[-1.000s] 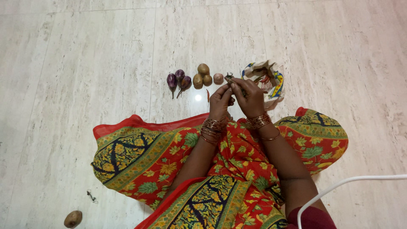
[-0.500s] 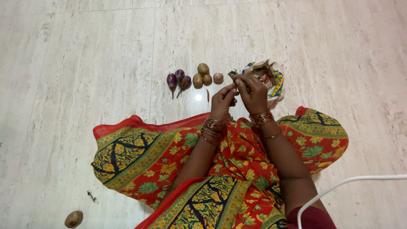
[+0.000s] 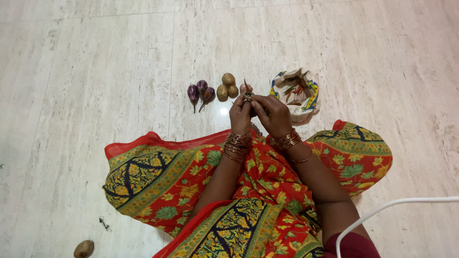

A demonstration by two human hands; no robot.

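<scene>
Both hands are up together over the floor, right in front of the lap. The left hand and the right hand meet at the fingertips, and both are pinched closed on one small red chilli – the left on its near-left side, the right coming in from the right with the fingers curled over. So the chilli sits at the far end of both hands, away from the body, with neither hand really nearer than the other.

Its long axis runs roughly away from the person, near vertical in the head view: the thin red tip points up and away toward the vegetables, and the darker stem end is down in the pinch, where a bit of green shows. Can't tell exactly which fingers clamp the stem, it's too small.

Going outward: just beyond the tip is a little group of potatoes, and left of those three small purple aubergines, all lying on the pale marble floor. To the right of the hands, near but apart, is an open patterned cloth bag with more chillies inside – reddish and green bits show. One stray potato lies well apart at the bottom left
</scene>
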